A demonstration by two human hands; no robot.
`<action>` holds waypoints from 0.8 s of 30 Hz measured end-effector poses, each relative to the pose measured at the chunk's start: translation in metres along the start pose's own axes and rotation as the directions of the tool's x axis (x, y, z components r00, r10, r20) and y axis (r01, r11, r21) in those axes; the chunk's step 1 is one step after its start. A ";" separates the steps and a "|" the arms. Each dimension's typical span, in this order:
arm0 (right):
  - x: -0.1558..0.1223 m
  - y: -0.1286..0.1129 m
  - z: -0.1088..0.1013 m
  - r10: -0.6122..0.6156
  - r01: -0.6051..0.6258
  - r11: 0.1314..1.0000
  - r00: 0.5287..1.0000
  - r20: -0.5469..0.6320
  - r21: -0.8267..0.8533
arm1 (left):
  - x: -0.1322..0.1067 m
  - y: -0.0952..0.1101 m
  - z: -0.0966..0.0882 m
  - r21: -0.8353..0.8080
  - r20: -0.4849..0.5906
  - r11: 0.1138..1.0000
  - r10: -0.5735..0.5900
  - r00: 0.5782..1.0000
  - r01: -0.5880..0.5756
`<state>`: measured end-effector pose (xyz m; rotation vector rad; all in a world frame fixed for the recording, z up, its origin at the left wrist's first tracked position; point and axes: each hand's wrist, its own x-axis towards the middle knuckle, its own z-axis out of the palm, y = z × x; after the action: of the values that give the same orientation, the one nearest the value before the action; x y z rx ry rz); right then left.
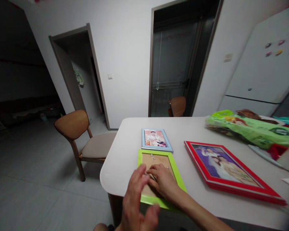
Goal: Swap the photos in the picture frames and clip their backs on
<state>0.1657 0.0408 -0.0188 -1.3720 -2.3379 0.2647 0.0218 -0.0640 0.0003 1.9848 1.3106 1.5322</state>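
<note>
A lime-green picture frame [155, 151] lies face down near the front edge of the white table [125, 154], its brown backing board [156, 160] up. My right hand [162, 181] lies flat on the backing, fingers together, their tips at a small metal tab on the left side. My left hand [135, 199] hovers at the frame's near left corner with its fingers stretched out, its fingertips meeting those of the right hand. Neither hand plainly holds anything.
A small blue-framed photo [156, 139] lies just behind the green frame. To the right lie a large red-framed photo [231, 170] and a green plastic package [252, 130]. A wooden chair [86, 141] stands left of the table. A white fridge [262, 73] is at the right.
</note>
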 end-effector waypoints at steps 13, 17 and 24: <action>0.028 0.016 0.018 0.101 -0.108 0.988 0.992 -0.070 -0.110 | 0.020 -0.059 0.050 0.437 0.347 0.891 -0.291 0.892 0.121; 0.040 0.040 0.011 0.216 -0.229 0.965 0.970 -0.109 -0.124 | 0.021 -0.059 0.051 0.484 0.346 0.869 -0.300 0.889 0.105; 0.052 0.059 0.016 0.311 -0.331 0.930 0.941 -0.136 -0.161 | 0.018 -0.069 0.055 0.498 0.344 0.867 -0.213 0.914 0.014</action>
<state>0.1829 0.1162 -0.0416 -1.8134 -2.0825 0.0676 0.0387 0.0021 -0.0582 2.2901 1.7122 0.7245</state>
